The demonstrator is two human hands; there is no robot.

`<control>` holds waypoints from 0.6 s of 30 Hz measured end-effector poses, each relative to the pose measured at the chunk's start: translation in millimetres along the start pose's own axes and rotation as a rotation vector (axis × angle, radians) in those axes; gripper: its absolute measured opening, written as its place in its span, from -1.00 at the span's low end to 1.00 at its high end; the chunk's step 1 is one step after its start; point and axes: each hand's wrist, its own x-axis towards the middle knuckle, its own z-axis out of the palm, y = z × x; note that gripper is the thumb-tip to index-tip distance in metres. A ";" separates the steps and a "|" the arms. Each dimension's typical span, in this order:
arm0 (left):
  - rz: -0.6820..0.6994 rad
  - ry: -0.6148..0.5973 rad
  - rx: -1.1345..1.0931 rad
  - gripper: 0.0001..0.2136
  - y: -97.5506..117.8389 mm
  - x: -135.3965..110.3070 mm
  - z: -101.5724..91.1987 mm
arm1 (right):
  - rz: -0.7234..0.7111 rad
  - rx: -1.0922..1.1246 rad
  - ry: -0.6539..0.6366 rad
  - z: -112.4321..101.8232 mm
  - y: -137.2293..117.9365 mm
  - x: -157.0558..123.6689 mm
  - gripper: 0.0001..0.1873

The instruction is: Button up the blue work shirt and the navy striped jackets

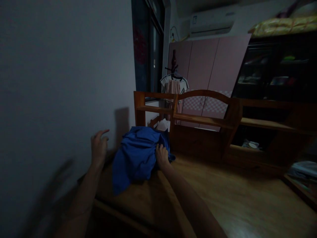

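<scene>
Fingers, right hand (162, 156): curled, gripping blue cloth (138, 152); left hand (99, 146), left of cloth: loosely parted, holding nothing.

a bare wooden bed (210, 188), smooth and brownish-yellow, spreads across the near and right part of the scene, glossy at the near right. a bunched blue cloth (138, 152) lies at its far left, one end trailing toward the near left. a paler wooden strip (173, 200) runs from the near side toward it.
</scene>
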 end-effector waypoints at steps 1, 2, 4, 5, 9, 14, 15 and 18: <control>0.039 0.030 -0.006 -0.67 11.3 0.1 -2.2 | -0.007 0.007 -0.010 0.6 1.2 1.7 -0.51; 0.101 0.031 -0.020 -0.65 25.8 -2.1 -1.1 | -0.019 0.016 -0.022 -0.1 2.7 3.2 -0.51; 0.264 -0.075 0.023 -0.64 56.8 -13.4 12.6 | -0.061 0.041 -0.055 -4.2 6.9 4.2 -0.52; 0.331 -0.131 0.081 -0.63 69.0 -22.4 25.1 | -0.090 0.057 -0.073 -7.4 9.8 3.2 -0.49; 0.419 -0.367 0.359 -0.57 68.4 -73.4 90.5 | -0.218 0.115 -0.114 -33.2 27.6 -15.5 -0.21; 0.390 -0.495 0.519 -0.59 12.5 -120.4 134.2 | -0.326 0.172 -0.013 -114.9 60.5 -86.0 -0.75; 0.391 -0.481 0.529 -0.59 6.2 -123.5 136.4 | -0.366 0.243 0.069 -136.0 67.9 -107.1 -0.74; 0.412 -0.457 0.561 -0.58 1.6 -124.7 138.5 | -0.354 0.453 0.380 -194.7 91.6 -179.3 -0.50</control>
